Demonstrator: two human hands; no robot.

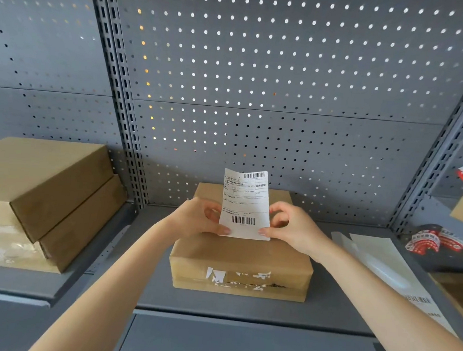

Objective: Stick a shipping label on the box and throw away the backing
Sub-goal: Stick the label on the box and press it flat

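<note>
— So, where does the shipping label [246, 203] sit?

— Both hands carry it upright over the middle of the box [242, 261], print facing the camera. One barcode runs along its top edge, another near its bottom.

— And how do the hands grip it?

— The left hand [198, 216] pinches the lower left edge, thumb tip on the front near the bottom corner, fingers curled behind. The right hand [290, 226] mirrors that on the lower right edge. Each is closed on the paper alone. Whether the backing is on it cannot be told.

— The box?

— It lies flat on the grey shelf [243, 307], straight ahead at twelve o'clock. Torn white label scraps [234, 278] and clear tape mark its near side.

— Anything around it?

— At nine o'clock, two flat cartons [48, 190] stacked, leaning on a taped one. At three o'clock, pale sheets [378, 257] lie on the shelf, with a roll of red-and-white tape [436, 241] just beyond them. A perforated grey panel [272, 82] rises behind everything.
</note>
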